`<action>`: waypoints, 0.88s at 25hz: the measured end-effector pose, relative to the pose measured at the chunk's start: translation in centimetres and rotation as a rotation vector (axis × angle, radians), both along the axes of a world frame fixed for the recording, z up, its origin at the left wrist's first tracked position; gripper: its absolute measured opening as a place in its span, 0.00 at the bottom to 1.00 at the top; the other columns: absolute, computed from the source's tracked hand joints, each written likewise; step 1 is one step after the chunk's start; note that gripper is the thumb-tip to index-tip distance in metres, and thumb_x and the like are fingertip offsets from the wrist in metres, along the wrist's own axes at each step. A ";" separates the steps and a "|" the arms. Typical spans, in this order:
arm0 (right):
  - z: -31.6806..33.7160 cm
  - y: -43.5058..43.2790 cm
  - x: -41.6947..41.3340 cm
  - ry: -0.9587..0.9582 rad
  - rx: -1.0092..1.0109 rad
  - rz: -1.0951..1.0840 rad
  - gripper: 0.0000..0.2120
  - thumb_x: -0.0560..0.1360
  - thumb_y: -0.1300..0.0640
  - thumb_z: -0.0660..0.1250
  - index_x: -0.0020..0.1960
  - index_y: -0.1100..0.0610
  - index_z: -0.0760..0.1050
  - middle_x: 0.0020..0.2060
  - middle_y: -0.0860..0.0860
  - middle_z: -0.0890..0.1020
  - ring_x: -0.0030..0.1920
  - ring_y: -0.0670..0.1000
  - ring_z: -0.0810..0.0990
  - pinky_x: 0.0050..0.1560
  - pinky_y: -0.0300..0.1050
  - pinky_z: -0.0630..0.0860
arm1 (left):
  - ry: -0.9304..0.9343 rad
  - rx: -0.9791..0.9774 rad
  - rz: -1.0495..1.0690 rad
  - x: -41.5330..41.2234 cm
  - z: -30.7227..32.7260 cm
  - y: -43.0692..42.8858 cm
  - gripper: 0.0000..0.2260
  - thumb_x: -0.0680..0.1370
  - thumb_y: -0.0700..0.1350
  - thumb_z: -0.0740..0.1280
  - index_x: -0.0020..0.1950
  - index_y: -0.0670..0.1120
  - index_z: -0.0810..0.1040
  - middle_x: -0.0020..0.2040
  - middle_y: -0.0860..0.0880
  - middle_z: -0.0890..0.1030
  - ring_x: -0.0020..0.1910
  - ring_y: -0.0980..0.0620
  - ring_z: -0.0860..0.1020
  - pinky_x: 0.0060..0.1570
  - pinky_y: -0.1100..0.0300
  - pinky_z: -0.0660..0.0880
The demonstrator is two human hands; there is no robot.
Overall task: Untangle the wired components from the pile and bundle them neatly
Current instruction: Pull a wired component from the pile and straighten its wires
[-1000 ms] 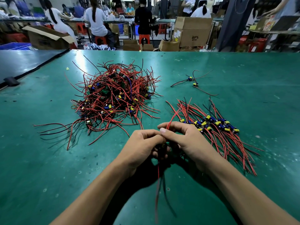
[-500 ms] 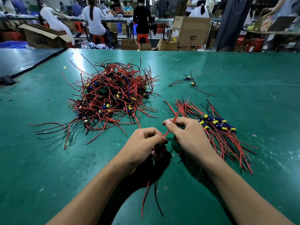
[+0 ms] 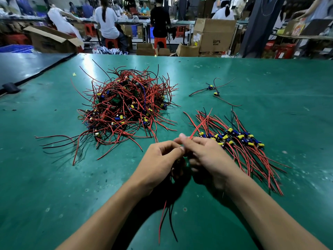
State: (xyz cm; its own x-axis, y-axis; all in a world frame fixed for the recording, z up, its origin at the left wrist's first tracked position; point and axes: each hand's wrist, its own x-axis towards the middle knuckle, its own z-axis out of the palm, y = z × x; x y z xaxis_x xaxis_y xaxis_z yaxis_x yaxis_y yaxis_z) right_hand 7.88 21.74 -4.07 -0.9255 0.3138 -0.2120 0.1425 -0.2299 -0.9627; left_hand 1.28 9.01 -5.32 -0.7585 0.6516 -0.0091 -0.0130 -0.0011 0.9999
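A tangled pile (image 3: 126, 109) of red and black wired components lies on the green table (image 3: 54, 177), left of centre. To the right, a sorted row (image 3: 237, 139) of components lies side by side, its wires fanned toward me. My left hand (image 3: 158, 163) and my right hand (image 3: 203, 156) meet at the centre and hold one wired component between them. Its red and black leads (image 3: 165, 219) hang down below my hands. My right thumb and finger pinch a red wire (image 3: 198, 126) that runs up and to the right. The component's body is hidden by my fingers.
Two loose wired components (image 3: 214, 91) lie apart at the back right. A dark bench (image 3: 23, 67) adjoins the table on the left. Cardboard boxes (image 3: 214, 37), stools and several people fill the room beyond the far edge.
My hands have drawn close together again, and the right hand has slid along the red wire. The hanging leads have swung slightly to the left below my hands.
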 end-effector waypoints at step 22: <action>-0.2 2.6 -0.6 0.159 0.301 -0.353 0.22 0.82 0.44 0.60 0.41 0.57 0.82 0.26 0.48 0.71 0.21 0.47 0.63 0.23 0.38 0.60 | -0.042 -0.028 -0.186 -0.3 0.7 -0.8 0.09 0.78 0.37 0.66 0.38 0.41 0.76 0.29 0.45 0.77 0.25 0.52 0.71 0.26 0.64 0.68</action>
